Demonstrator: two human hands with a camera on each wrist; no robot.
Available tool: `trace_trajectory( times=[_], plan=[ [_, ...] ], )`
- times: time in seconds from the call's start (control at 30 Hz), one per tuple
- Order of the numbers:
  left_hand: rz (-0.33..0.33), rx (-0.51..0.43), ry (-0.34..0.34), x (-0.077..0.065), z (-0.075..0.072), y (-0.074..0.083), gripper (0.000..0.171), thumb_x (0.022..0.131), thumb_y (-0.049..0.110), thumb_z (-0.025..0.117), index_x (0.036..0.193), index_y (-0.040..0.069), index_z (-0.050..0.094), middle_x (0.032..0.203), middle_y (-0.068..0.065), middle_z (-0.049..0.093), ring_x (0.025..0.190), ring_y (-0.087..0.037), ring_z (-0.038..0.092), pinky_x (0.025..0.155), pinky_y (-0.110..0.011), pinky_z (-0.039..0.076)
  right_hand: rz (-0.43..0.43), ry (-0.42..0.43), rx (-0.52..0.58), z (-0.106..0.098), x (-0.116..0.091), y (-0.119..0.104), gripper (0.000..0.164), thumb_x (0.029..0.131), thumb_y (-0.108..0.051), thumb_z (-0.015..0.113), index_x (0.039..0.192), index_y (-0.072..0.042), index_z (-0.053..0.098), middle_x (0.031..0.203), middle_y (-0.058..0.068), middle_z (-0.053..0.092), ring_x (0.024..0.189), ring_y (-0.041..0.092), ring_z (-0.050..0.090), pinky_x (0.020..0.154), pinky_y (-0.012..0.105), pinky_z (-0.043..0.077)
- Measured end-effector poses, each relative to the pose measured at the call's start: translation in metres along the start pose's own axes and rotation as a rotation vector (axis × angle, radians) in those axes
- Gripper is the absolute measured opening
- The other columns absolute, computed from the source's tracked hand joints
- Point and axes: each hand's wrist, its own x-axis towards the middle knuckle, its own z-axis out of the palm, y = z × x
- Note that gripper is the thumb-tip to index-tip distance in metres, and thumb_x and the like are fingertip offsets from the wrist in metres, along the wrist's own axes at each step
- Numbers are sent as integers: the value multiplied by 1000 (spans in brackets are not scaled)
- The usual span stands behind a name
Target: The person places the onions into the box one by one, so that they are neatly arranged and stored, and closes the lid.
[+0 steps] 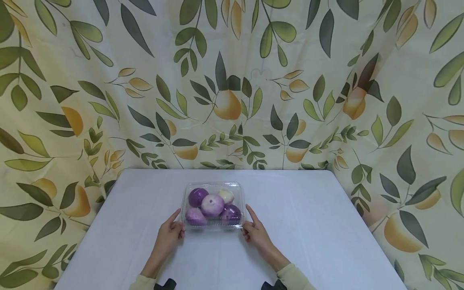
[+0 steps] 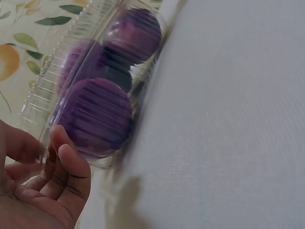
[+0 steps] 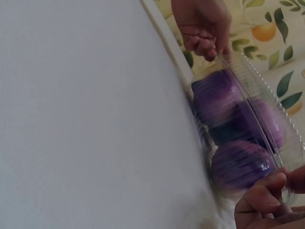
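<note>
A clear plastic clamshell box (image 1: 214, 226) stands near the back middle of the white table in the head view. Several purple onions (image 1: 212, 205) fill it, along with one pale yellowish bulb (image 1: 226, 196) at its back right. My left hand (image 1: 169, 233) pinches the box's near left corner, its index finger stretched along the side. At the near right corner, my right hand (image 1: 258, 234) pinches in the same way. Ribbed plastic wall covers the onions (image 2: 97, 114) in the left wrist view. Both hands show in the right wrist view, at opposite ends of the box.
White cloth covers the table (image 1: 311, 225), whose back edge meets a hanging curtain (image 1: 232, 80) printed with leaves and fruit. The curtain also runs down both sides. Dark wrist mounts (image 1: 274, 285) show at the bottom by the pale sleeves (image 1: 295, 277).
</note>
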Motion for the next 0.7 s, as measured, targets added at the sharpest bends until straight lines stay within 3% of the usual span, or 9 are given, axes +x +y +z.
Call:
trace_trajectory(
  times=[0.17,0.33,0.53,0.7],
  plan=[
    [-24,-25,-17,-1,0,3,53,99,4,44,152,3,33,86,-22,69,65,-15,62,58,-25,54,19,7,3,-1,0,2,72,96,-9,45,158,-26,15,75,2,58,65,11,48,53,21,40],
    [1,-57,-20,1,0,0,53,101,6,41,152,1,30,90,-26,70,67,-17,66,60,-27,57,7,17,-25,-5,-2,1,69,97,-13,49,158,-24,17,80,5,62,68,12,53,55,22,44],
    [17,52,64,0,-8,-2,43,102,13,44,144,3,44,100,-21,69,73,-16,69,62,-24,57,-16,79,-95,-16,-2,-4,64,96,-13,52,154,-21,27,92,13,66,71,14,57,53,23,45],
    [67,153,123,3,-20,-2,39,103,15,45,140,3,50,121,-18,64,97,-25,69,75,-23,57,-62,127,-228,-27,-4,-9,58,95,-12,55,150,-15,36,104,14,67,78,15,62,53,24,47]
  ],
)
